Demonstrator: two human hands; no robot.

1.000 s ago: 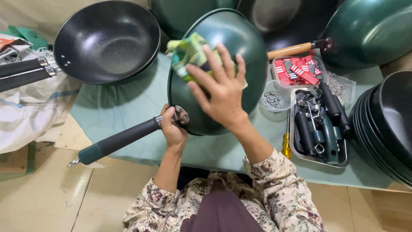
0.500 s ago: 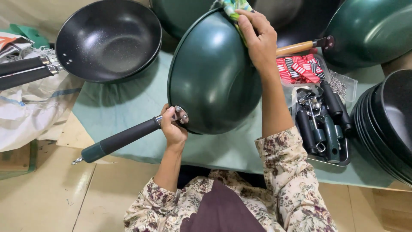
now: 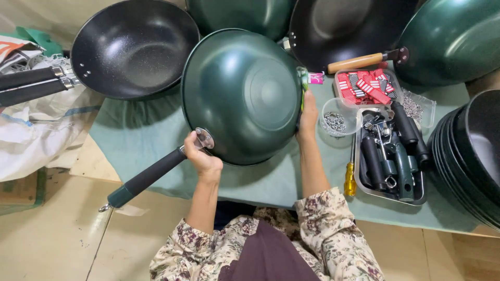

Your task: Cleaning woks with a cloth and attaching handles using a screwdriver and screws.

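Note:
A dark green wok (image 3: 242, 93) is held upside down over a green cloth-covered table (image 3: 135, 140), its rounded underside facing me. My left hand (image 3: 200, 156) grips the base of its black and green handle (image 3: 148, 177), at the metal bracket. On the wok's right rim rests my right hand (image 3: 308, 114), pressing a green cleaning cloth (image 3: 303, 83) against the edge. The cloth is mostly hidden behind the rim.
A black wok (image 3: 133, 47) lies at the left. More green and black woks (image 3: 453, 41) line the back, with a stack (image 3: 474, 151) at the right. A metal tray of handles (image 3: 393, 156), a red-parts box (image 3: 367, 86), a cup of screws (image 3: 336, 118) and a yellow screwdriver (image 3: 350, 179) sit right.
My right hand with the cloth has moved from the middle of the wok's underside up to its top edge, then down to the right rim. The wok has turned slightly.

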